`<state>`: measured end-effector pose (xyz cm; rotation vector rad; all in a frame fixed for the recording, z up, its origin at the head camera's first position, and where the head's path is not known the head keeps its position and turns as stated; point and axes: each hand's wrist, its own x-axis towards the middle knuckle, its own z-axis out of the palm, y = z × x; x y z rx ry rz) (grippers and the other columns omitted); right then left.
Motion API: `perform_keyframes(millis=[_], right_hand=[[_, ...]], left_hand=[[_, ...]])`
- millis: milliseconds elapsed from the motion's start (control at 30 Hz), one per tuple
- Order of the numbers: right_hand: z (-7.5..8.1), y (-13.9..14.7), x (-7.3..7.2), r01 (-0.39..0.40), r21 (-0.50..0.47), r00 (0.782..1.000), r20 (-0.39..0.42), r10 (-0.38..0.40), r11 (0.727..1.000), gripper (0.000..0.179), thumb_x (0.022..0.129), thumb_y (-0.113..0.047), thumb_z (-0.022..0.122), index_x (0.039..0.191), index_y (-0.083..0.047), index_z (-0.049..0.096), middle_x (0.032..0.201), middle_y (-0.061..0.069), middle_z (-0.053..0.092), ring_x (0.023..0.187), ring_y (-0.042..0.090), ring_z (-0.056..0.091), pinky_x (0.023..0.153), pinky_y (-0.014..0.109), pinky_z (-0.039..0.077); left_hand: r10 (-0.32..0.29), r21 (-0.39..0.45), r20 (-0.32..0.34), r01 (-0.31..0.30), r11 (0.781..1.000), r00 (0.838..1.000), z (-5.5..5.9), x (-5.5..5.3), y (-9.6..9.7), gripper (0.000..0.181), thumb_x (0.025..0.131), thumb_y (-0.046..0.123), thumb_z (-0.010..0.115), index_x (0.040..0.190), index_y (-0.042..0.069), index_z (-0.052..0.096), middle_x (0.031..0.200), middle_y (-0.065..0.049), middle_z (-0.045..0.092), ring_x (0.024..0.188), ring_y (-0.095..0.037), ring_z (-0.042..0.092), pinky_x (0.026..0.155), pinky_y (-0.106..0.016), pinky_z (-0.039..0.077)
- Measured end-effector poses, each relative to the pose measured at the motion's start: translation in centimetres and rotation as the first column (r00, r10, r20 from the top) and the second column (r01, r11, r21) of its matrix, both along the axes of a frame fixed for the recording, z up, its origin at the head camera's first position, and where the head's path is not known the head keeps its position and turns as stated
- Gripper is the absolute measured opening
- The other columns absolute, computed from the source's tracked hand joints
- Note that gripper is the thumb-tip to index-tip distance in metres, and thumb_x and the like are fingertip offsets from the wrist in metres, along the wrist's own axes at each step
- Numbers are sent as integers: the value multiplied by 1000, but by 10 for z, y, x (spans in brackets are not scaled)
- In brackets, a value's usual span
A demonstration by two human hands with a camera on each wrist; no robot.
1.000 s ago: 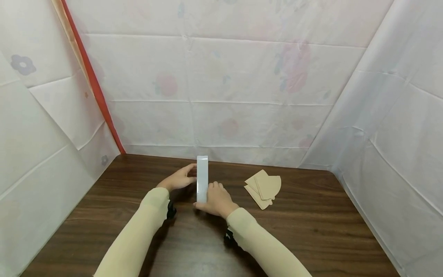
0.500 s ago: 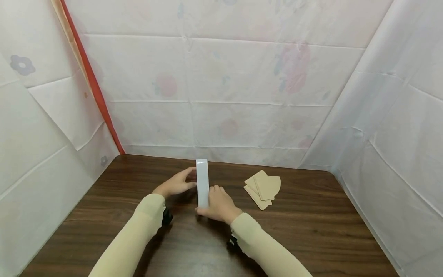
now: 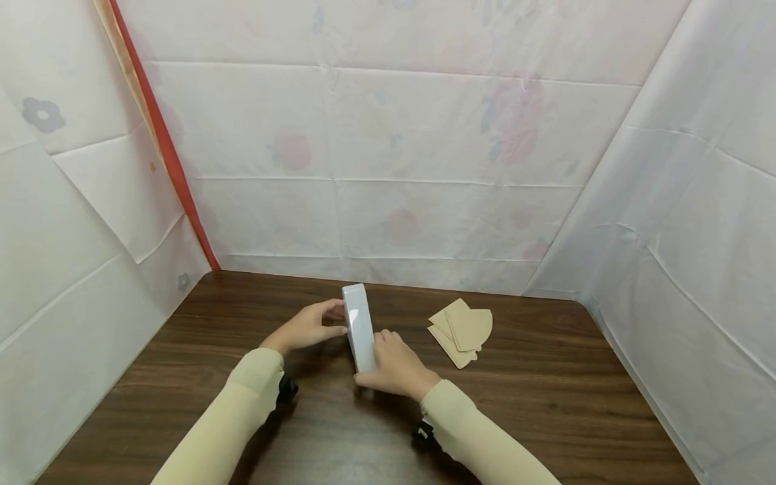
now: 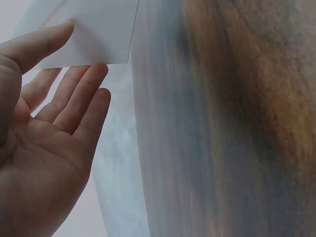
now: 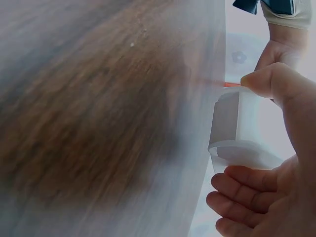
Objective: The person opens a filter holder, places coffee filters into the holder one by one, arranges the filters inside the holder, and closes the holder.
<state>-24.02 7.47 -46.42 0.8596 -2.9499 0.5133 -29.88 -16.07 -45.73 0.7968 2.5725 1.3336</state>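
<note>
A slim white box (image 3: 360, 329) stands on edge at the middle of the table, turned slightly so its near end points right. My left hand (image 3: 303, 329) holds its far left part; in the left wrist view the thumb lies on the box's white face (image 4: 101, 37) and the fingertips reach behind its edge. At the near right end, my right hand (image 3: 397, 367) grips the box, thumb at one side and fingers at the other. The right wrist view shows a curved rim on the box (image 5: 247, 116); what is inside cannot be made out.
Several flat tan pieces (image 3: 469, 330), one with a rounded edge, lie overlapping to the right of the box. A dark wood table (image 3: 545, 391) carries everything. Pale patterned sheets (image 3: 388, 135) hang behind and at both sides. Black devices (image 3: 424, 434) sit under both wrists.
The box has turned, its near end swinging right and toward me. The right hand has moved right and nearer with it; the left hand has come slightly nearer. The tan pieces stayed put.
</note>
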Motion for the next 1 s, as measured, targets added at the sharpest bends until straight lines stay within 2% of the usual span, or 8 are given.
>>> perform_keyframes(millis=[133,300,533,633,733,867,1000], right_hand=[[0,7,3,-9,-40,999,40,11,999,65,74,-42,77,119,1,58,101,2,55,91,16,49,76,26,49],[-1,17,6,-45,-76,998,36,47,996,64,71,-37,78,119,1,58,102,2,56,91,16,50,74,24,49],[-1,33,8,-148,-137,987,48,156,979,63,72,-31,76,124,-2,57,111,2,57,94,13,49,77,23,49],[-1,41,7,-202,-167,976,50,213,965,59,73,-28,76,124,-6,57,111,-1,57,95,12,50,78,24,49],[-1,49,6,-238,-201,965,65,255,950,57,73,-25,75,126,-10,58,109,-4,58,95,11,51,78,25,50],[-1,58,3,-257,-230,957,77,281,939,54,73,-22,74,124,-13,60,108,-6,58,95,11,53,78,25,50],[0,64,3,-258,-244,953,94,288,935,55,72,-20,74,124,-11,60,109,-5,59,94,10,55,79,24,51]], left_hand=[[7,-13,-11,-7,1000,1000,1,4,2,53,94,26,74,139,3,55,122,-6,66,116,-29,61,97,-50,51],[16,-32,-48,-18,999,999,1,9,4,47,90,28,78,131,9,63,114,1,69,108,-22,64,92,-43,54],[5,-39,-87,-8,999,996,3,15,6,34,87,28,81,115,14,69,102,4,69,94,-15,67,81,-35,57],[-1,-21,-84,-1,1000,996,2,17,7,29,85,27,83,107,14,69,99,3,68,90,-13,67,77,-33,58],[-8,-2,-67,8,1000,998,2,20,8,30,84,27,84,106,15,68,99,3,67,88,-13,68,75,-32,58],[-17,-16,-43,16,1000,999,4,24,10,33,83,31,85,109,20,67,95,5,66,83,-12,65,71,-31,57],[-40,-43,-50,38,998,998,4,27,12,32,83,36,84,105,21,67,89,5,65,78,-13,63,68,-31,56]])
